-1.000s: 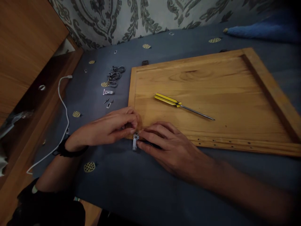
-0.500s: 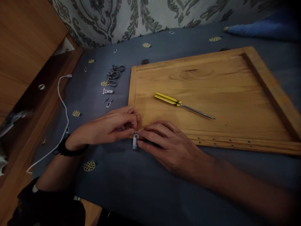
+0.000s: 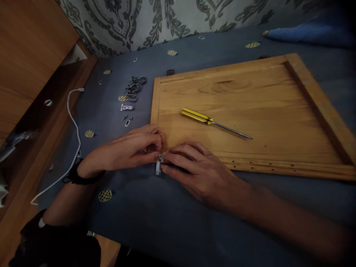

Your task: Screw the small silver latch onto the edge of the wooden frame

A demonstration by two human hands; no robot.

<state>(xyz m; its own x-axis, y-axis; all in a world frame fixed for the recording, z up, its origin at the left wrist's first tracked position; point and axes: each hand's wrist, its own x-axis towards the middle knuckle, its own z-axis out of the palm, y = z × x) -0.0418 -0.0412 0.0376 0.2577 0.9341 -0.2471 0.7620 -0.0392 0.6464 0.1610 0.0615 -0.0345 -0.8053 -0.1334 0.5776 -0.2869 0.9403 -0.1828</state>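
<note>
Printed on the pineapple-print cloth (image 3: 172,222): at least 5 small rectangular labels (image 3: 127,123), too small to read, and 6 yellow pineapples (image 3: 105,195) in view. Lying on the cloth, 1 framed wooden panel (image 3: 236,107), with 8 dark holes (image 3: 252,168) visible along the near rail. At the panel's near left corner, 1 silvery metal latch (image 3: 158,167), with plate against the wood and tongue jutting past the edge. Touching that latch with fingertips of the right hand (image 3: 201,172); impossible to tell clasping from mere pressing in that grip. Bunching fingertips of the left hand (image 3: 135,146) just beside the plate; contents of that grip hidden, so impossible to tell. Resting on the panel, 1 yellow-and-black screwdriver (image 3: 211,121), pointing right. Left of the panel: 1 loose metal piece (image 3: 127,107), 2 small screw-like pieces (image 3: 124,118) and a pile of wire-loop clasps (image 3: 134,88), too tangled to count. Farther left, 1 white cable (image 3: 79,142).
</note>
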